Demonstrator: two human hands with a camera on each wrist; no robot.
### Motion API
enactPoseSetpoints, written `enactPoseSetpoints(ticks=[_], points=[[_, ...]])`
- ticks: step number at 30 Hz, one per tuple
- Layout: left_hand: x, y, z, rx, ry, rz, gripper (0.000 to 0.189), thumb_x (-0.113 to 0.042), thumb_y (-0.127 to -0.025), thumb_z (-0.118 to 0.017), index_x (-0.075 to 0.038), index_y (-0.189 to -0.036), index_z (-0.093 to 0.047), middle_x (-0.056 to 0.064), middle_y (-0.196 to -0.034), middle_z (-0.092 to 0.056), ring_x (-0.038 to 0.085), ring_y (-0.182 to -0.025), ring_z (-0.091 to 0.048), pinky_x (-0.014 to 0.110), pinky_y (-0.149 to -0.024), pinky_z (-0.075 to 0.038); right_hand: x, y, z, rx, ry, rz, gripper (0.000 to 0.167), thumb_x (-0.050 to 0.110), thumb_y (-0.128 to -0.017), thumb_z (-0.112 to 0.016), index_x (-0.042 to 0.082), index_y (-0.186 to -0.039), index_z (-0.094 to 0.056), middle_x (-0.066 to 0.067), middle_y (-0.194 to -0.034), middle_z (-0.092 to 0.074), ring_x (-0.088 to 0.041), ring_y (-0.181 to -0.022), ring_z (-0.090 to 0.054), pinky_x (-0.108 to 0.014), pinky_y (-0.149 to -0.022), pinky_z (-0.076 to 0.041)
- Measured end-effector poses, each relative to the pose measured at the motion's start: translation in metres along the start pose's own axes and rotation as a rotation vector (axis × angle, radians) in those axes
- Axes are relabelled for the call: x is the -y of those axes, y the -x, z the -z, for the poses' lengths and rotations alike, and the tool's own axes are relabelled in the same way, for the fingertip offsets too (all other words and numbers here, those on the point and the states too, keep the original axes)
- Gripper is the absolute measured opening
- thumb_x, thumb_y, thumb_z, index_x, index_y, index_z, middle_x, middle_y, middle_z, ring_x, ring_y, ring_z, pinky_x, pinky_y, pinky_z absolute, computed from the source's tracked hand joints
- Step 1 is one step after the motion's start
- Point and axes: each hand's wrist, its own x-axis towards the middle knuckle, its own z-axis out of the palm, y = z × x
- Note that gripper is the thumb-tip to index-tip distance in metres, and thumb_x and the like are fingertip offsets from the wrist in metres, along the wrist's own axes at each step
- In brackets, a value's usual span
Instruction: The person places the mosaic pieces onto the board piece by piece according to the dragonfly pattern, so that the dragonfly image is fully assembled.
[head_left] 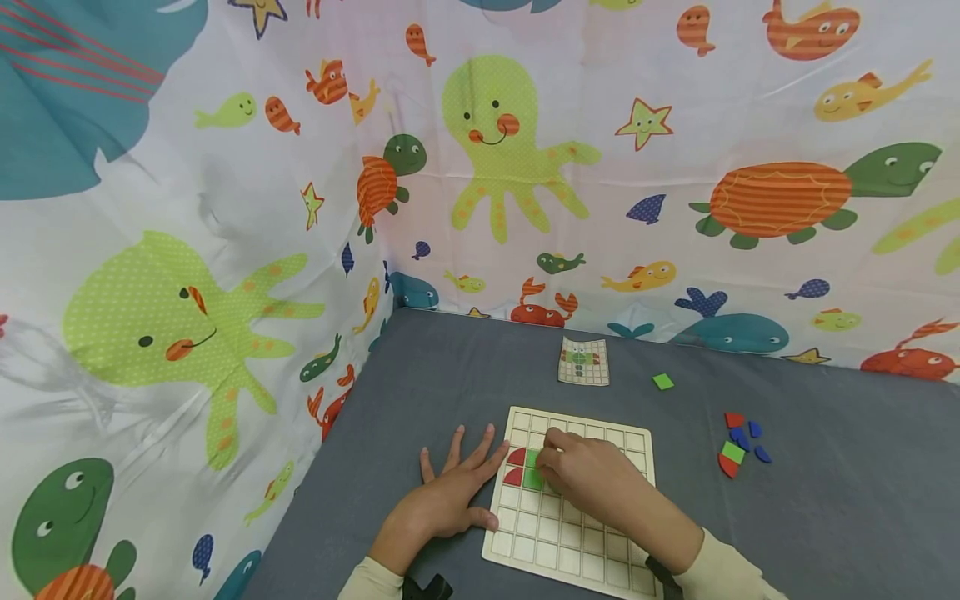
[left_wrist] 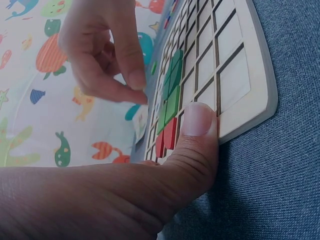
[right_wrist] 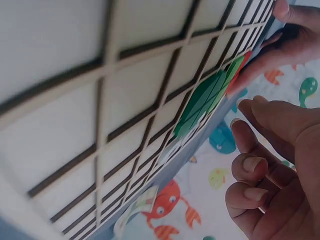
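Note:
A pale wooden grid board (head_left: 540, 533) lies on the grey cloth. My left hand (head_left: 450, 500) rests at its left edge with fingers spread, the thumb pressing the rim. Two red quarter-round pieces (head_left: 516, 456) sit in the grid, beside light green squares (head_left: 533, 479). Dark green pieces (left_wrist: 175, 70) continue the rows, mostly hidden under my right hand in the head view. My right hand (head_left: 592, 479) is over these pieces, thumb and forefinger tips close together and the other fingers curled. No piece shows between its fingertips in the right wrist view (right_wrist: 280, 150).
A patterned grid card (head_left: 592, 372) stands behind the board, with a light green square (head_left: 663, 382) to its right. Farther right lie several loose pieces, among them a red quarter-round (head_left: 728, 466) and blue ones (head_left: 762, 454). A sea-animal curtain (head_left: 562, 267) borders the back and left.

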Motion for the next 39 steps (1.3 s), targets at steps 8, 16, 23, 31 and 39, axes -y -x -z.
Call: enactPoseSetpoints(ticks=[8,16,23,31,39], points=[[0.000,0.000,0.001,0.009,0.003,-0.003,0.107,-0.045,-0.084,-0.081,-0.035,-0.171,-0.020,0.000,-0.179,-0.004,0.044,-0.162,0.010,0.089,-0.110,0.006,-0.023,0.022,0.009,0.007,-0.088,-0.095,0.009,0.019,-0.091,-0.086,0.020,-0.097,-0.080,0.011,-0.091,-0.061,0.003,-0.070,-0.056,-0.019,-0.058,-0.052],[0.000,-0.001,0.001,0.004,0.006,-0.010,0.108,-0.045,-0.083,-0.082,-0.035,-0.171,-0.021,0.001,-0.179,-0.005,0.045,-0.162,0.010,0.090,-0.109,0.006,-0.039,0.043,0.017,0.034,-0.070,-0.189,0.009,0.020,-0.092,-0.085,0.020,-0.099,-0.080,0.011,-0.093,-0.067,0.002,-0.069,-0.060,-0.020,-0.055,-0.050],[0.015,-0.008,-0.010,0.008,0.054,-0.036,0.110,-0.046,-0.084,-0.080,-0.041,-0.171,-0.013,-0.006,-0.178,0.004,0.042,-0.161,0.019,0.089,-0.106,0.013,-0.053,0.063,0.023,-0.018,-0.018,-0.246,0.014,0.018,-0.089,-0.088,0.020,-0.099,-0.078,0.012,-0.090,-0.064,0.002,-0.065,-0.058,-0.019,-0.048,-0.043],[0.004,-0.002,-0.002,0.011,0.034,-0.018,0.109,-0.045,-0.084,-0.081,-0.037,-0.171,-0.017,-0.003,-0.179,-0.001,0.044,-0.161,0.014,0.090,-0.108,0.009,-0.075,0.091,0.037,0.008,-0.030,-0.370,0.011,0.016,-0.094,-0.082,0.018,-0.104,-0.077,0.009,-0.098,-0.069,0.006,-0.060,-0.047,-0.021,-0.047,-0.040],[0.007,-0.002,-0.004,-0.007,0.032,-0.034,0.107,-0.046,-0.086,-0.079,-0.038,-0.171,-0.015,-0.002,-0.179,-0.001,0.044,-0.161,0.015,0.090,-0.108,0.007,-0.098,0.122,0.042,0.013,0.020,-0.500,0.017,0.013,-0.092,-0.083,0.013,-0.108,-0.078,0.000,-0.101,-0.073,-0.013,-0.072,-0.067,-0.035,-0.050,-0.052]])
